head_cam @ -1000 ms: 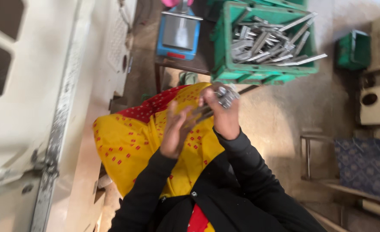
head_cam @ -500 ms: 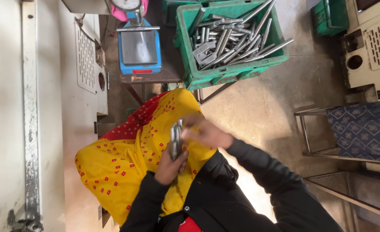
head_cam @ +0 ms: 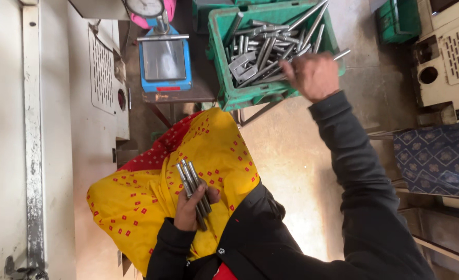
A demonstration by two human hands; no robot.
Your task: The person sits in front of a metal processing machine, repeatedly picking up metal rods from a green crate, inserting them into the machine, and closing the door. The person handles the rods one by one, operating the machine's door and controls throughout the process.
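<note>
The left hand (head_cam: 190, 210) sits low over the lap, fingers (head_cam: 209, 196) clamped around a small bundle of metal rods (head_cam: 193, 189), the rods fanned slightly and pointing up and away across the yellow dotted cloth (head_cam: 136, 202) that covers the knees. The right hand (head_cam: 312, 75) is stretched far out at the rim of the green crate (head_cam: 224, 78), its back to the camera; whether its fingers are curled on a rod or loose, one cannot tell from here, though one long rod (head_cam: 341, 53) pokes out just beside the knuckles. The crate is heaped with more loose metal rods (head_cam: 271, 49) lying every which way. Just beside the crate stands a blue weighing scale (head_cam: 164, 62) with a round dial (head_cam: 145, 7) behind it, and a patterned blue cloth (head_cam: 439, 158) lies off to the right on the floor side.
</note>
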